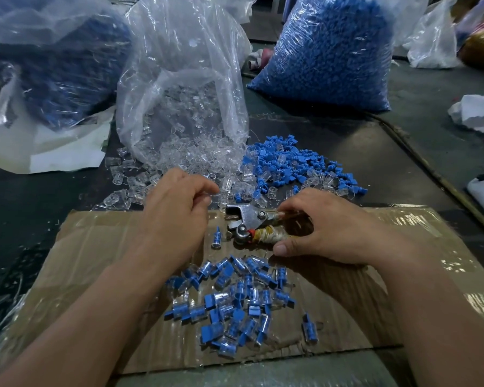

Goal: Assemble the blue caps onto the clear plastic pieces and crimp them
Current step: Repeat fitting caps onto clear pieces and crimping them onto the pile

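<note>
Blue caps (280, 160) were not visibly held in either grip. What was held was the crimping tool (249, 219): its taped handles were enclosed by the curled fingers and thumb of the right hand (327, 227), and its metal jaws were turned toward the left hand (176, 208). Whether anything sat between those jaws could not be told. The left grip was drawn into a loose curl, thumb and forefinger brought close together at the edge of the clear plastic pieces (140, 174); whether a piece was pinched there could not be told either. Just beside the tool's head, a single capped piece (216, 238) was laid on the cardboard sheet (95, 261). Nearer the person, between the forearms, a heap of capped pieces (241, 303) was gathered, judged to be finished work, though the crimping itself could not be confirmed. Beyond the hands, loose caps and clear pieces were scattered and partly mingled on the dark surface (347, 152), the clear ones spilled from an open clear bag (185, 79). Farther back a full bag of caps (333, 51) was stood. Only a small share was therefore judged done, with a far larger stock left to be capped and crimped.
</note>
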The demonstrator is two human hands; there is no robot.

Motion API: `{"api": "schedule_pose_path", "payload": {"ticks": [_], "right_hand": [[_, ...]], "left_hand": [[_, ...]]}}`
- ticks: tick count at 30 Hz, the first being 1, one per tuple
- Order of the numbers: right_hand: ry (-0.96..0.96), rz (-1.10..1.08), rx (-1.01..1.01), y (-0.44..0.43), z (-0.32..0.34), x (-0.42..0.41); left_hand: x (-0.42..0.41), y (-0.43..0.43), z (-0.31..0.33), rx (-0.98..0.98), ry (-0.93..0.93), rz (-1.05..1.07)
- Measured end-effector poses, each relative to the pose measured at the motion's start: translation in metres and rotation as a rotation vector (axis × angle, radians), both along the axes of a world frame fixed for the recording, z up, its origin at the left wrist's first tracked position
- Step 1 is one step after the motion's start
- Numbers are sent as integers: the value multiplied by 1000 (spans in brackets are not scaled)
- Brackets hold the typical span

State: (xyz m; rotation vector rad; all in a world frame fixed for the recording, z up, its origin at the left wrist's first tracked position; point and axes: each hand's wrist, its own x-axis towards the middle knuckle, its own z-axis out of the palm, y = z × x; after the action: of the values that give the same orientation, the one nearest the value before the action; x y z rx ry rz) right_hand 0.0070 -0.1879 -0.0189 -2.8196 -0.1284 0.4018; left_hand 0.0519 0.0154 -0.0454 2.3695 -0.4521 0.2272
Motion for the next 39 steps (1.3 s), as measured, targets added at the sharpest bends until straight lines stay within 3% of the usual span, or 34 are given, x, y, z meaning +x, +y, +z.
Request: {"api": "schedule_pose_path", "payload": {"ticks": [18,27,30,34,39], "right_hand": [[-36,-12,2,0,1,0],[-655,-434,258,-10,-8,14],[-648,-487,241,-15,-15,23],[-561,-339,208,-9,-25,32],[-376,-195,-9,-5,-33,36]], "left_hand": [[-4,-1,2,-28,-17,-14],[-5,-1,2,-79,-44,0],[-5,-1,2,-93,-48,12],[-6,-1,2,-96,-53,0],[-7,-2,2,-79,-55,-6]]}}
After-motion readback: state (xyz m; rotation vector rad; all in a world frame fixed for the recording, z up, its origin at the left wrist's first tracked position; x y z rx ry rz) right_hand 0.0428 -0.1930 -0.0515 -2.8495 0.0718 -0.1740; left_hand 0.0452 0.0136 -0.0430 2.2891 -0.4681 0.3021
